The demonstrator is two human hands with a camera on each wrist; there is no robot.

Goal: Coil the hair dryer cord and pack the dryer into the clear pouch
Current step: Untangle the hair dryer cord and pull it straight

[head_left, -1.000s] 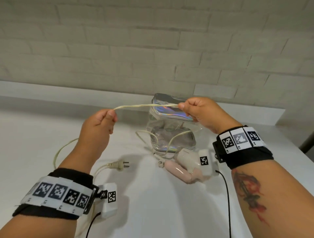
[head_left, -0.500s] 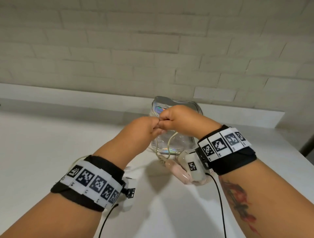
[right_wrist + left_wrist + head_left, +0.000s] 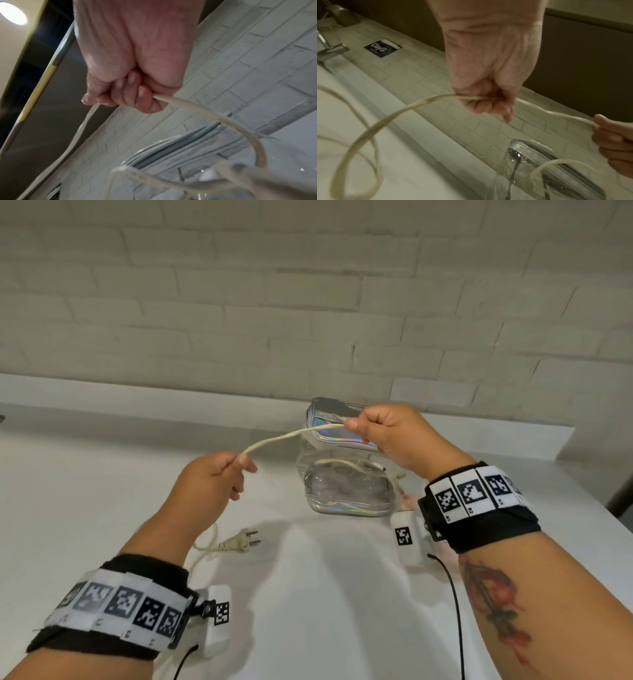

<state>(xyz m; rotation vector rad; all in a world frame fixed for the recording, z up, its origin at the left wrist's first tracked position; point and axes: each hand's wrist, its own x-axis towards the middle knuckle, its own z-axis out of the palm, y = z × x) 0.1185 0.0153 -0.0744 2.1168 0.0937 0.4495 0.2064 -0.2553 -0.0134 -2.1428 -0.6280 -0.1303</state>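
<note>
A cream cord stretches in the air between both hands. My left hand pinches it at the lower left; the same left hand shows the cord running through its curled fingers and looping down. My right hand grips the cord's other part in front of the clear pouch; from the right wrist, that hand is a fist round the cord. The plug lies on the counter. The pink dryer is mostly hidden behind my right wrist.
The white counter runs back to a low ledge and a white brick wall. A chrome tap and a dark packet sit far to the left. Black sensor cables trail from both wrists.
Half a second ago both hands met in front of the pouch. They have since drawn apart, the left moving down and left, with a fresh length of cord between them.
</note>
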